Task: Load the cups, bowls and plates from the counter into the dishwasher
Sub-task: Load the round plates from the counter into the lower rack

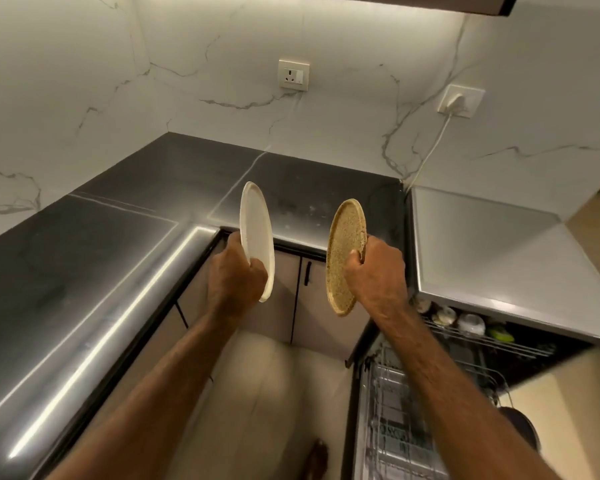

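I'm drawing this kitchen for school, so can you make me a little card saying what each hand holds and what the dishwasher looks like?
Left hand: grips a white plate, held on edge
Right hand: grips a tan speckled plate, held on edge
Plates: apart, in the air before the dark counter
Dishwasher: open, at the right, lower rack pulled out
Upper rack: some small dishes already inside

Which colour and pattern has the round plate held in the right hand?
Mustard-tan with fine speckles; the head view shows this round plate best.
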`<state>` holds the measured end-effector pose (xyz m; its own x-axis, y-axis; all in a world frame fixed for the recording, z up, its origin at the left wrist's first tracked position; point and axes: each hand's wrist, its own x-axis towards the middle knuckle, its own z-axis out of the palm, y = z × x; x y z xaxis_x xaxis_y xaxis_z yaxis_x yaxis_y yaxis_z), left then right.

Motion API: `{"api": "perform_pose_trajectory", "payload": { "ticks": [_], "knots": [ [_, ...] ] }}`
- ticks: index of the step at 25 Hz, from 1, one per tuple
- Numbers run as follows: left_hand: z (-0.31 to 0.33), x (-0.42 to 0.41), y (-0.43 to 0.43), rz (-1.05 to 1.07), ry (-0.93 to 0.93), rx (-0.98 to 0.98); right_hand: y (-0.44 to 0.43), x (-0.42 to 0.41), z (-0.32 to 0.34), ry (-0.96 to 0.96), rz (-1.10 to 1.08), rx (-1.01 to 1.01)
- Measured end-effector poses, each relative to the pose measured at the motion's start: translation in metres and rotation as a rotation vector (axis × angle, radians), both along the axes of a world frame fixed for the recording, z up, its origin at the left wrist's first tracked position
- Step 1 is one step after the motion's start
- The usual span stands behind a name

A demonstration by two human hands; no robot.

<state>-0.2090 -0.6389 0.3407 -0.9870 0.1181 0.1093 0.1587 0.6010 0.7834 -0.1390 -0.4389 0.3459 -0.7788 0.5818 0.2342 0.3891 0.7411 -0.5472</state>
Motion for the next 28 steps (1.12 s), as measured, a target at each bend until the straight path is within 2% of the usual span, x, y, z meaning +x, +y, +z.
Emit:
{"api": "perform_pose_trajectory", "payload": {
  "ticks": [8, 16, 24, 28],
  "knots": [
    [0.012, 0.086, 0.047, -0.18, -0.058, 0.027, 0.028, 0.111, 0.017, -0.045, -0.133, 0.058],
    [-0.011, 0.144, 0.116, -0.314, -0.099, -0.01, 0.09, 0.191, 0.003, -0.082, -0.268, 0.033],
    [-0.053, 0.225, 0.218, -0.344, -0.167, -0.052, 0.191, 0.269, -0.048, -0.21, -0.285, -0.014],
    [-0.104, 0.259, 0.261, -0.296, -0.26, -0.105, 0.24, 0.294, -0.106, -0.28, -0.245, -0.041]
  ]
}}
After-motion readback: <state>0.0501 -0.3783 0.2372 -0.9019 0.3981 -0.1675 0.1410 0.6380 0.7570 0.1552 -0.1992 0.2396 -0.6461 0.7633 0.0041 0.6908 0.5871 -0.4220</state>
